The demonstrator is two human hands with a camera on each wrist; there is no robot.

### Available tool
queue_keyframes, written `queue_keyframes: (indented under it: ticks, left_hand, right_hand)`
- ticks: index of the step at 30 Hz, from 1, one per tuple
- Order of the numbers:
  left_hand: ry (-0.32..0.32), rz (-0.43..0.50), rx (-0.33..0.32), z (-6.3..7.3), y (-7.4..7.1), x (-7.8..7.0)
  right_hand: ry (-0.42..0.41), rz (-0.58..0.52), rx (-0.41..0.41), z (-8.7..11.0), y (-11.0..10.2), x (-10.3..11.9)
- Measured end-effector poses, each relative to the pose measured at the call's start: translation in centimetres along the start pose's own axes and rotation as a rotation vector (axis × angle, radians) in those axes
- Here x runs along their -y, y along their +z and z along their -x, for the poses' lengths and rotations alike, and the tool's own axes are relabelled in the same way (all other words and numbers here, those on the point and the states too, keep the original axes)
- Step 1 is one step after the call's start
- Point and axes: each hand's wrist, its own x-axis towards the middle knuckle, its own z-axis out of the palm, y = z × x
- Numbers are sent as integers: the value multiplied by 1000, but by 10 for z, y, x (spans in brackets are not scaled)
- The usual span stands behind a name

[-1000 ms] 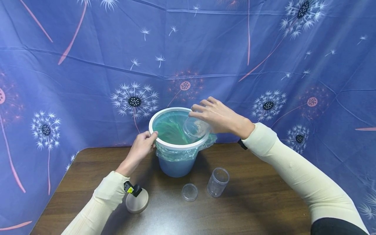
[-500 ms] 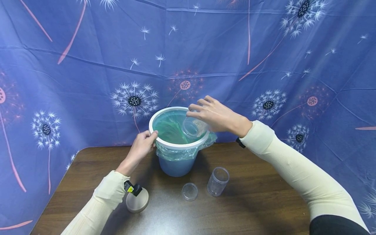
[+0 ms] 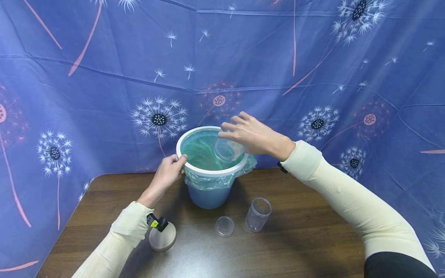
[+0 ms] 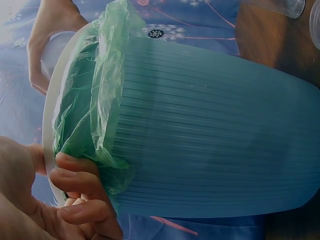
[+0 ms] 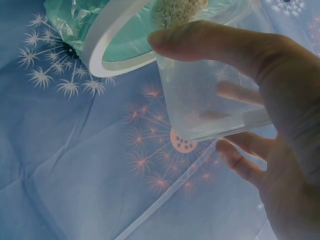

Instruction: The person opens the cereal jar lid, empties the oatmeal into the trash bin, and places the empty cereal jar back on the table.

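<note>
A blue ribbed trash bin point(image 3: 209, 197) with a white rim ring stands on the table, lined with a green plastic bag point(image 4: 107, 95). My left hand point(image 3: 167, 172) grips the left side of the rim, thumb on top and fingers curled over the outside and the bag. Over the bin's right side, my right hand point(image 3: 255, 136) holds a clear plastic jar point(image 5: 195, 97) from its thumb to its fingers. The jar is tilted, its mouth toward the bin's inside. Pale flaky grains point(image 5: 177, 11) lie near its mouth. Whether any are falling cannot be made out.
A second clear jar point(image 3: 258, 215) stands uncovered right of the bin's foot. Beside it lies a clear round lid point(image 3: 225, 226). A beige round lid-like disc point(image 3: 162, 237) sits near my left wrist. Behind the table point(image 3: 295, 239) hangs a blue dandelion-print cloth point(image 3: 264, 58).
My right hand has shifted slightly left and up with the jar, further over the bin. The left hand and the bin have stayed in place.
</note>
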Motion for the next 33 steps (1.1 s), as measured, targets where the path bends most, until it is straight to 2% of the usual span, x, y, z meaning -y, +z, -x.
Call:
queue_keyframes:
  ticks: [14,33]
  left_hand:
    - [5,-7,-12,1,1,-1]
    - [-2,-22,-15,3,1,-2]
  right_hand:
    - [-42,80,26,-8,-3,1]
    - [-47,130,47,-10,-3,3]
